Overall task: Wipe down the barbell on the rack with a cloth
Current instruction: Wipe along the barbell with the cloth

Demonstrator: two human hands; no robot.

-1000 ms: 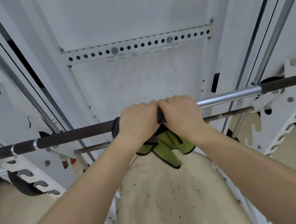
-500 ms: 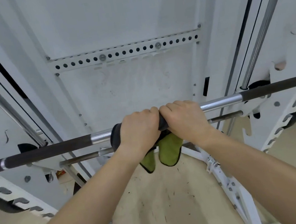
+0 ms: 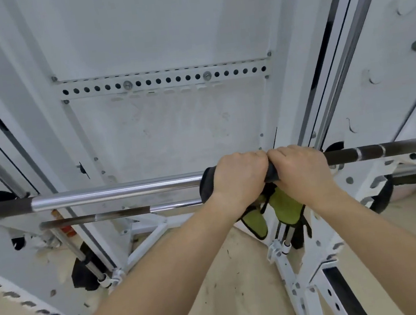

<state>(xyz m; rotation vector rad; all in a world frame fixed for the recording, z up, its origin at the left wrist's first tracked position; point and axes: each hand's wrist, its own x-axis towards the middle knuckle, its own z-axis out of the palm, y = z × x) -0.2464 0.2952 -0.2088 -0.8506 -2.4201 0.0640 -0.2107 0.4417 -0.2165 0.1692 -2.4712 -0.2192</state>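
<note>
Both hands clamped side by side, left hand (image 3: 238, 177) & right hand (image 3: 299, 169), fists closed round cloth (image 3: 256, 221) wrapped over barbell (image 3: 116, 192) for full-contact rubbing. Barbell resting across rack (image 3: 402, 94), grips near right upright. Green cloth ends dangling below. No readable labels or branding.

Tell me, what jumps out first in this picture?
Two bare hands, the left hand and right hand, side by side and clamped on a cloth wrapped round the barbell, right of centre. The cloth's green ends hang below. Behind stands the white rack.
</note>
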